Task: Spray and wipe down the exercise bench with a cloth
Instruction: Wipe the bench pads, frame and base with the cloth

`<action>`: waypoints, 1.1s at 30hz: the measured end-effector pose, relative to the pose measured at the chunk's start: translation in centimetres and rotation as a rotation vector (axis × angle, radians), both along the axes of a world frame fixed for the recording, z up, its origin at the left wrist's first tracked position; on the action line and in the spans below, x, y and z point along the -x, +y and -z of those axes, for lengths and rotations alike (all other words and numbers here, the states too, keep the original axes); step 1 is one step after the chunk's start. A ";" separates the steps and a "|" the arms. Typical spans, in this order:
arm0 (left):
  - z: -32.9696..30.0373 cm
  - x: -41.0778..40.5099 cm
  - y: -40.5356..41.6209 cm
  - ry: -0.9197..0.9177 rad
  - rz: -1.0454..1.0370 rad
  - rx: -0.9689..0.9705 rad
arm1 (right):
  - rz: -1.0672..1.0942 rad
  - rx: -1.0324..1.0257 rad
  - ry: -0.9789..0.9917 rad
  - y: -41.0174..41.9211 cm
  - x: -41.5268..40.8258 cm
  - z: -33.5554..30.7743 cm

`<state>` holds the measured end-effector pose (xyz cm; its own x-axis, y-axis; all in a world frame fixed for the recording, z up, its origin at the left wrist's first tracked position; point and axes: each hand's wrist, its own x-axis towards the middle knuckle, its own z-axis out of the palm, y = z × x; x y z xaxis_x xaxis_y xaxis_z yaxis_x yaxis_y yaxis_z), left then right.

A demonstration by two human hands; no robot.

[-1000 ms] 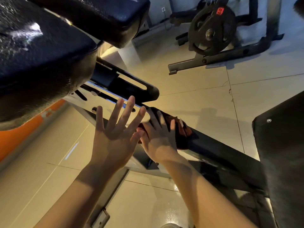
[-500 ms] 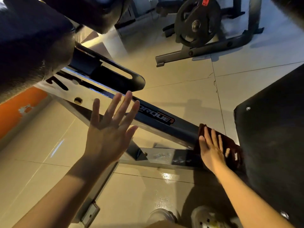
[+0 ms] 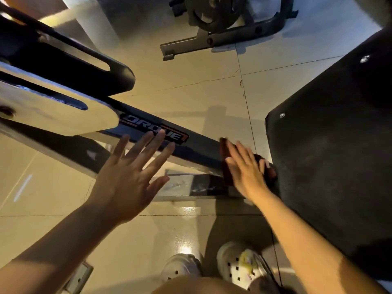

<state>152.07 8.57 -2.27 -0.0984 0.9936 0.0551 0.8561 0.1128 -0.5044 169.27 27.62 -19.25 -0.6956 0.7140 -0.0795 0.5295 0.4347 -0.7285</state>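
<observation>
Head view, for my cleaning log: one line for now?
right hand: presses cloth on bench frame beam | left hand: open, holding nothing

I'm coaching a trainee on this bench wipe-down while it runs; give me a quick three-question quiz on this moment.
1. True or false: the left hand is gripping the cloth.
2. Multiple choice: the right hand presses the cloth against A) the floor tiles, B) the bench frame beam, C) the weight plate.
3. Fill in: the left hand's fingers are ____ and hold nothing.

Key
1. False: it is spread open with nothing in it, in front of the beam.
2. B: the cloth lies on the dark beam, at its end near the black pad.
3. Spread (straight).
</observation>
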 end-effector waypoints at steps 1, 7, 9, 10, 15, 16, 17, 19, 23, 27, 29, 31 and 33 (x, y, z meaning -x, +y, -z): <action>0.3 0.0 -0.2 -0.021 -0.007 -0.002 | 0.048 0.050 -0.025 0.8 -1.3 1.3; 0.0 0.5 -1.1 -0.110 -0.034 -0.026 | 0.152 0.087 0.081 -0.3 -0.3 0.9; -0.3 0.6 -1.2 -0.123 -0.073 -0.045 | 0.069 0.045 0.155 -2.1 2.0 -1.9; -0.5 0.7 -1.2 -0.124 -0.091 -0.052 | 0.013 0.013 0.169 -3.1 3.4 -3.6; -1.4 0.4 -1.5 -0.141 -0.151 -0.097 | -0.267 -0.367 0.152 -7.6 10.1 -11.9; -1.4 0.2 -1.6 -0.156 -0.163 -0.105 | -0.291 -0.427 0.152 -7.8 10.6 -12.0; -1.3 0.0 -1.7 -0.171 -0.168 -0.104 | -0.297 -0.472 0.174 -7.7 10.4 -11.4; -1.0 -0.3 -1.7 -0.171 -0.144 -0.085 | -0.268 -0.478 0.235 -7.0 8.8 -8.9; -0.6 -0.4 -0.8 -0.153 -0.107 -0.077 | -0.127 -0.258 0.178 -3.8 2.5 -1.5; 0.5 -0.5 -0.2 -0.202 -0.104 -0.080 | 0.149 0.072 0.082 -0.6 -3.5 3.6; 0.9 -0.8 -0.2 -0.212 -0.068 -0.081 | 0.226 0.109 0.085 -0.5 -3.7 4.2; 0.9 -1.0 -0.4 -0.232 -0.035 -0.089 | 0.264 0.057 0.102 -1.0 -3.0 4.0; 0.9 -1.0 -0.7 -0.278 -0.003 -0.113 | 0.242 0.038 0.125 -1.8 -2.2 2.9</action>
